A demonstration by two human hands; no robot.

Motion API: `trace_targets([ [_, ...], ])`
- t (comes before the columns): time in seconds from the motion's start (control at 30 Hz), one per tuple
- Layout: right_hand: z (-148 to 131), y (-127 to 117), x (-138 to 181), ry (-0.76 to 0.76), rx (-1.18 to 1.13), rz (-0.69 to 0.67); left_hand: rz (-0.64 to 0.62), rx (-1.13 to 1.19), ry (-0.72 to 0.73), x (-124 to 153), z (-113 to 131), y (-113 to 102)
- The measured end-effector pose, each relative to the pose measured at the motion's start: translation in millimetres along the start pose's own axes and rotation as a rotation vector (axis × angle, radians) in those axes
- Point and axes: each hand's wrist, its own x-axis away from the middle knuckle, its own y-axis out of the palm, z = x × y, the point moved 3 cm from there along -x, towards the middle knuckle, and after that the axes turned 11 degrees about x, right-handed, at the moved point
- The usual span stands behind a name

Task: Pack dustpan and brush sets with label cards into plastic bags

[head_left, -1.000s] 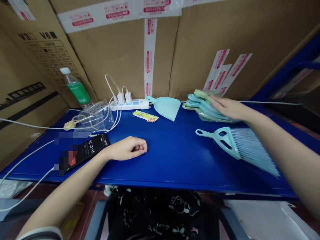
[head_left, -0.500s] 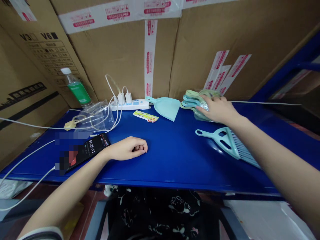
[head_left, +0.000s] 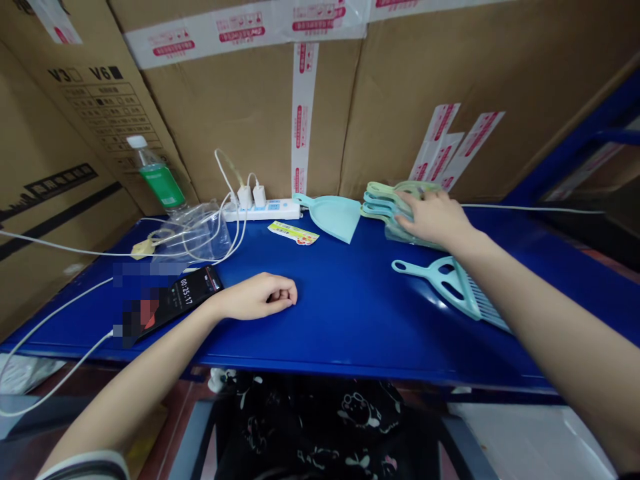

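My right hand (head_left: 433, 217) reaches to the back right and grips a stack of bagged dustpan-and-brush sets (head_left: 383, 203), thumb on the near side and fingers over the top. Pale green and light blue handles stick out to the left of it. My left hand (head_left: 263, 295) lies on the blue table (head_left: 320, 333) with its fingers curled in and nothing visible in them. A light blue dustpan (head_left: 334, 215) lies behind, left of the stack. Below my right forearm is a light blue brush (head_left: 453, 287), its bristle end partly hidden by the arm.
A printed label card (head_left: 293, 233) lies by a white power strip (head_left: 265, 210) with plugged chargers. To the left are a clear plastic bag (head_left: 200, 233), cables, a bottle (head_left: 161, 180) and a phone (head_left: 187, 293). Cardboard boxes (head_left: 240, 107) wall off the back.
My right hand and the bagged stack under it have shifted slightly left and down. My left hand stays where it was. The view has moved a little.
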Motion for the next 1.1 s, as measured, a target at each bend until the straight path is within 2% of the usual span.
trace_targets([
  [0.4,13,17,-28,-0.12,-0.108,0.091,-0.007,-0.006,-0.003,0,1,0],
  [0.67,11,9,-31,-0.153,-0.124,0.088,-0.008,-0.006,-0.018,-1,0,0],
  [1.1,17,11,-24,-0.163,-0.167,0.089,-0.002,-0.01,-0.001,0,0,0],
])
